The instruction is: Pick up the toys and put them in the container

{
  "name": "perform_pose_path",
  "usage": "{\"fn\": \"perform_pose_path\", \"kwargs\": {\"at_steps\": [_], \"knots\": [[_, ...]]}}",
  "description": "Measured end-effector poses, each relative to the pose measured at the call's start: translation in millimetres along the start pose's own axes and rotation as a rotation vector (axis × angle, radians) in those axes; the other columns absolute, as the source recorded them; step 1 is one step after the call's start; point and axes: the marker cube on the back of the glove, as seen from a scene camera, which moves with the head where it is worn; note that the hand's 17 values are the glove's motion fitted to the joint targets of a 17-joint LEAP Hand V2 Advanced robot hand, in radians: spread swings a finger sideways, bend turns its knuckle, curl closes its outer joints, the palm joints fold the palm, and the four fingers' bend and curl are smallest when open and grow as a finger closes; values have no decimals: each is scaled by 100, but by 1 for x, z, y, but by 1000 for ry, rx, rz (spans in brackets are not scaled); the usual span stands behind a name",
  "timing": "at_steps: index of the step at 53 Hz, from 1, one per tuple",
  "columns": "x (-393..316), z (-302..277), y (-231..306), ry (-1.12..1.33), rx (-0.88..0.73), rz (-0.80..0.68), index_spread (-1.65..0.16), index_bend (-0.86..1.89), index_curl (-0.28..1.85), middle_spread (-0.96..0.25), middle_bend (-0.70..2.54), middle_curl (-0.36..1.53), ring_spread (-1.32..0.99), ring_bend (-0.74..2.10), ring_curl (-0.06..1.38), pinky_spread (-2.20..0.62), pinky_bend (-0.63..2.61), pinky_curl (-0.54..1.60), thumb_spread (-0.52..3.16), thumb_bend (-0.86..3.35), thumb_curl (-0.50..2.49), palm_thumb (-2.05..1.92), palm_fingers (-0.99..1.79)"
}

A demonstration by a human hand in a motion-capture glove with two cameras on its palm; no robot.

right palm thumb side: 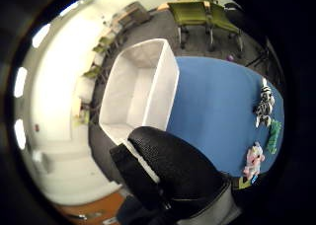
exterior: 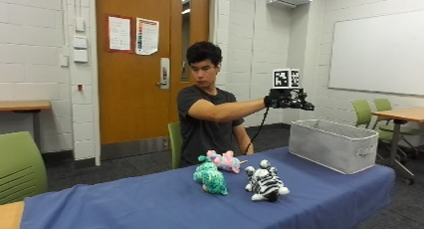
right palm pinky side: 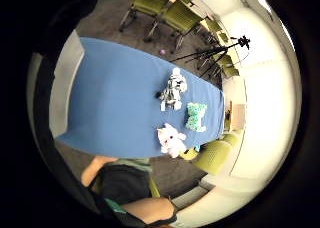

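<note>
Nearest me on the blue tabletop [exterior: 132,201] I see the zebra toy [exterior: 265,184] by the front edge, the teal toy [exterior: 211,176] just beside it, and the pink-and-white toy [exterior: 225,161] behind them toward the person's edge. The gray fabric container [exterior: 333,143] stands at the tabletop's end, well apart. My gloved hand [exterior: 289,99] hovers above it holding nothing; I cannot tell its finger spread.

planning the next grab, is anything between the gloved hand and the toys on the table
Nothing visible. The gloved right hand hangs above the grey container; bare blue tablecloth lies between it and the zebra toy.
</note>
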Motion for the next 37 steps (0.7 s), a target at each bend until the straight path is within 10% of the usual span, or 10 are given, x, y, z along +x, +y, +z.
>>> {"fn": "perform_pose_path", "kwargs": {"at_steps": [37], "knots": [[62,-31,47,32,-9,-44,-22,13,25,-11,27,26,-32,41,20,-9,36,25,100,-11,6,-17,23]]}}
